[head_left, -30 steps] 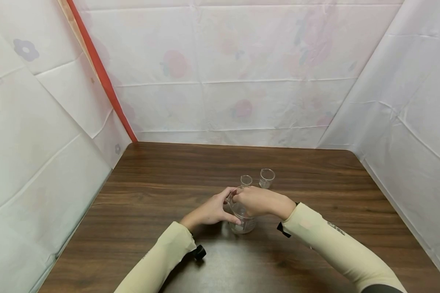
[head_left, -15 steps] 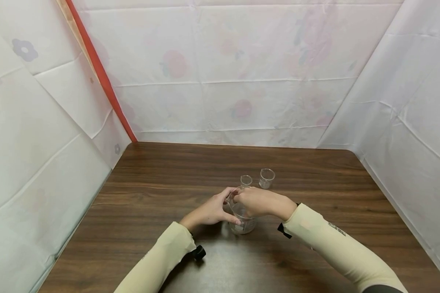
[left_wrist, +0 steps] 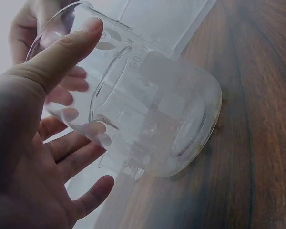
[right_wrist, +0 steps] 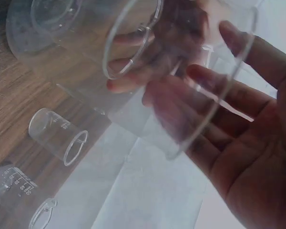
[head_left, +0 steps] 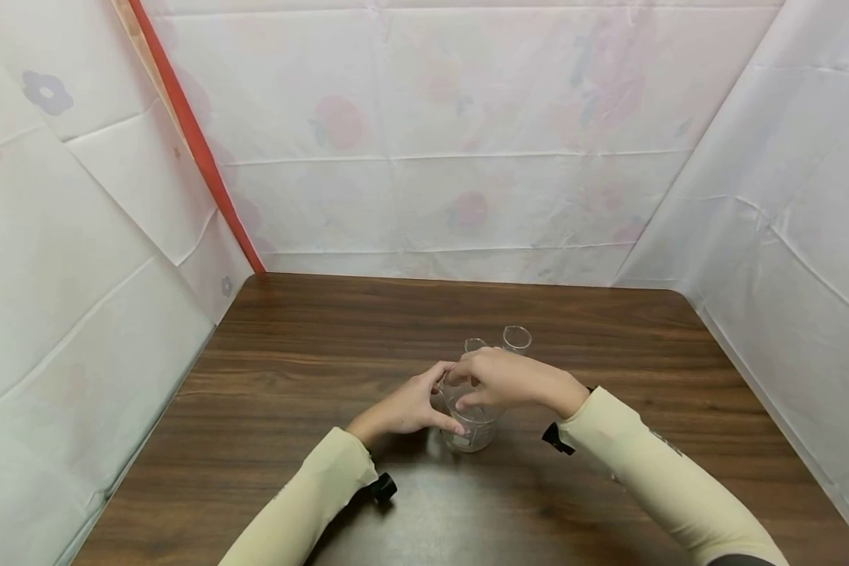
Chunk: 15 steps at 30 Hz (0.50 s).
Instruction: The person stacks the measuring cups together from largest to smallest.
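Note:
A large clear glass beaker (head_left: 471, 437) stands upright on the wooden table, and a smaller beaker (left_wrist: 142, 102) sits inside it. My left hand (head_left: 412, 405) grips the large beaker from the left, thumb on the near side and fingers round the far side. Over the mouth, my right hand (head_left: 515, 380) has its fingers loosely bent and its thumb apart. In the right wrist view, the right fingertips (right_wrist: 200, 76) overlap the large rim, clear of the inner beaker's rim. Nothing shows between the right thumb and fingers.
Two small glass beakers stand just behind the hands; the left one (head_left: 475, 344) and the right one (head_left: 517, 338) are partly hidden by my right hand. White patterned sheets (head_left: 424, 212) hang along the table's back and sides.
My right hand has risen out of the large beaker's mouth and moved slightly right, its thumb and fingers spreading. My left hand keeps its grip in place.

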Each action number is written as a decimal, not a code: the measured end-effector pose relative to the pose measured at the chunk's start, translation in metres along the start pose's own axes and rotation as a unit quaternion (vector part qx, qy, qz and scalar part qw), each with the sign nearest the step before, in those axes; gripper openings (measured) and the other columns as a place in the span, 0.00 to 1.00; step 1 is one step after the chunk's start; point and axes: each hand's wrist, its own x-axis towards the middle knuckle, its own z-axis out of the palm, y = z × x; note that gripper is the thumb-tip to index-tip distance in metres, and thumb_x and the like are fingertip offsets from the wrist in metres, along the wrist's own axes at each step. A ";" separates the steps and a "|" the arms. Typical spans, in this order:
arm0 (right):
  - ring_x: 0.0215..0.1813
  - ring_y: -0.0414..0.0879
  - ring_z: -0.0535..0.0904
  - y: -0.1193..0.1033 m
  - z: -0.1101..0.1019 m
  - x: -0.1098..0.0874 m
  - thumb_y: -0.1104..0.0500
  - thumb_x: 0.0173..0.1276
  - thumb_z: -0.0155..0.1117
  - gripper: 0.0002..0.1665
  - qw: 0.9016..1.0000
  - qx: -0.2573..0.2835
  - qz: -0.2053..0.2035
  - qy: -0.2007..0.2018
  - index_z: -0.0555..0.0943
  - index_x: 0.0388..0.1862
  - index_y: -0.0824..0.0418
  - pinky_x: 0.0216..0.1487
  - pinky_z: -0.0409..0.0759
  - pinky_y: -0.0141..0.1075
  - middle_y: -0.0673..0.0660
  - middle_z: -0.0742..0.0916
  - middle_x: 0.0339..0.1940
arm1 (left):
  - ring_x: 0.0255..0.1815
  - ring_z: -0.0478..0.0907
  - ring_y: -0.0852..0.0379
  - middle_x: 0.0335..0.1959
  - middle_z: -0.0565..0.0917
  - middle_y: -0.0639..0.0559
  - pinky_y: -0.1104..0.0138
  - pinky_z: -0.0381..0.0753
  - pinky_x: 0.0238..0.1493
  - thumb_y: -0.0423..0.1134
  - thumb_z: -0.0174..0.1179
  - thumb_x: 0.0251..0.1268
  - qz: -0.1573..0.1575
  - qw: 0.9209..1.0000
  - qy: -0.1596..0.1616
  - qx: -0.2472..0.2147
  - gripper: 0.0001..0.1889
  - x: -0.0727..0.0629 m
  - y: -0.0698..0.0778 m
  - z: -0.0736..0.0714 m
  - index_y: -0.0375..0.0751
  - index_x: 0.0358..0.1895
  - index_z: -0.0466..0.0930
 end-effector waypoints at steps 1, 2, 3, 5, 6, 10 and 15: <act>0.39 0.43 0.82 0.000 -0.002 -0.001 0.55 0.63 0.70 0.18 1.000 0.015 -0.002 0.005 0.84 0.50 0.61 0.41 0.80 0.30 0.54 0.88 0.46 | 0.69 0.69 0.54 0.69 0.71 0.56 0.52 0.71 0.67 0.54 0.74 0.50 0.000 1.000 -0.001 0.000 0.45 0.000 0.000 0.000 0.55 0.70 0.59; 0.38 0.42 0.82 0.001 -0.003 -0.001 0.55 0.64 0.70 0.18 1.000 0.028 -0.006 0.011 0.84 0.50 0.61 0.41 0.80 0.30 0.54 0.88 0.46 | 0.69 0.69 0.54 0.68 0.71 0.56 0.52 0.71 0.67 0.54 0.74 0.50 0.000 1.000 -0.002 0.000 0.44 0.000 0.000 0.000 0.55 0.70 0.59; 0.38 0.41 0.82 0.002 -0.005 -0.002 0.54 0.64 0.69 0.18 0.999 0.041 -0.009 0.017 0.84 0.50 0.61 0.40 0.80 0.29 0.55 0.88 0.45 | 0.68 0.69 0.55 0.68 0.71 0.56 0.52 0.71 0.67 0.54 0.74 0.50 0.000 1.000 -0.002 0.000 0.44 0.000 0.000 0.000 0.56 0.70 0.60; 0.38 0.39 0.83 0.003 -0.008 -0.004 0.54 0.65 0.69 0.18 0.998 0.053 -0.015 0.028 0.84 0.50 0.62 0.41 0.81 0.30 0.55 0.88 0.44 | 0.68 0.70 0.54 0.68 0.71 0.56 0.52 0.71 0.67 0.54 0.74 0.49 0.002 1.000 -0.002 0.000 0.44 0.000 0.001 0.000 0.56 0.69 0.60; 0.37 0.39 0.83 0.004 -0.009 -0.004 0.54 0.65 0.68 0.18 0.998 0.055 -0.017 0.034 0.84 0.50 0.62 0.40 0.82 0.30 0.55 0.88 0.44 | 0.68 0.70 0.53 0.68 0.71 0.56 0.52 0.71 0.67 0.54 0.74 0.49 0.000 1.000 -0.001 0.000 0.44 0.000 0.001 0.000 0.55 0.69 0.61; 0.38 0.38 0.82 0.007 -0.013 -0.006 0.52 0.67 0.66 0.18 0.997 0.048 -0.013 0.056 0.84 0.50 0.62 0.41 0.83 0.31 0.54 0.88 0.43 | 0.67 0.71 0.47 0.70 0.69 0.53 0.50 0.72 0.66 0.54 0.75 0.48 -0.008 1.000 0.007 0.000 0.47 -0.001 0.001 0.000 0.52 0.71 0.59; 0.37 0.36 0.81 0.010 -0.018 -0.006 0.53 0.67 0.66 0.15 0.996 0.030 -0.001 0.081 0.85 0.47 0.60 0.41 0.82 0.34 0.50 0.87 0.40 | 0.69 0.70 0.48 0.72 0.68 0.52 0.51 0.71 0.66 0.54 0.75 0.47 -0.008 1.000 0.008 0.007 0.50 0.001 -0.001 0.001 0.52 0.74 0.57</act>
